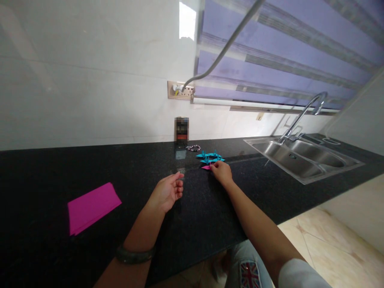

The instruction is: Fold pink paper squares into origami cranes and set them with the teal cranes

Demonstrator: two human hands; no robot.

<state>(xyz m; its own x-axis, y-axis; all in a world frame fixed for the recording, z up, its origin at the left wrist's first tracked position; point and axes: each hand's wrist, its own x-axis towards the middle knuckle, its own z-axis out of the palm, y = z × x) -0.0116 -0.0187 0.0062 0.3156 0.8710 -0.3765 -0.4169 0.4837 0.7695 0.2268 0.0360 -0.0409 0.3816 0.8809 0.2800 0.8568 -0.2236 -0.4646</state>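
My right hand [222,172] pinches a small pink paper crane [206,167] low over the black countertop. Just behind it stand several blue paper cranes [207,160], grouped close together; my fingers partly cover the nearest ones. To the left, my left hand [170,192] hovers with its fingers curled in and nothing visible in them. A dark bangle [135,255] circles the left wrist. Farther left on the counter lies a stack of pink paper sheets [93,208].
A beaded bracelet [193,148] lies near the wall, beside an upright phone-like object [181,130] with a blurred screen. At the right is a steel double sink [303,176] with a curved faucet [303,114]. A cable [222,54] runs up from the wall socket [189,93].
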